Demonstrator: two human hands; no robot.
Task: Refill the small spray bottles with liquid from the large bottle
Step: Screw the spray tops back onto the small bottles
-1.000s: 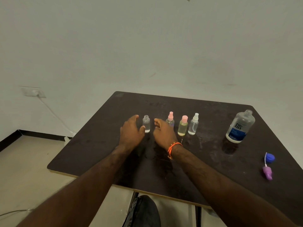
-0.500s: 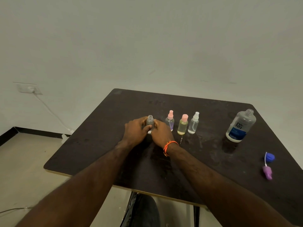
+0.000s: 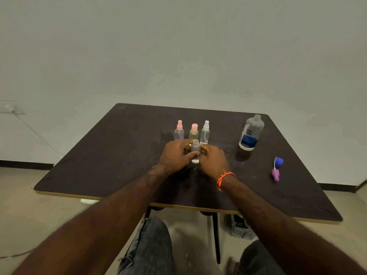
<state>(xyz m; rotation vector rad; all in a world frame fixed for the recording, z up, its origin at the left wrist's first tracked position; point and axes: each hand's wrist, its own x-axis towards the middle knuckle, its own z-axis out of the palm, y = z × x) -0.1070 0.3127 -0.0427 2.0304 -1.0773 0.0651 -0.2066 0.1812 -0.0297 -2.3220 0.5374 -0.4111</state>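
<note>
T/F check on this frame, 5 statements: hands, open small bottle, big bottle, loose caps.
1. Both hands hold the uncapped small bottle. True: left hand and right hand grip it from either side.
2. The large bottle has its cap on. False: its neck is open.
3. Three small spray bottles stand capped behind the hands. True: pink-topped, pink-capped yellowish, white-topped.
4. The purple spray head and blue cap lie left of the hands. False: they lie to the right.
5. The large bottle is lying down. False: it stands upright.
</note>
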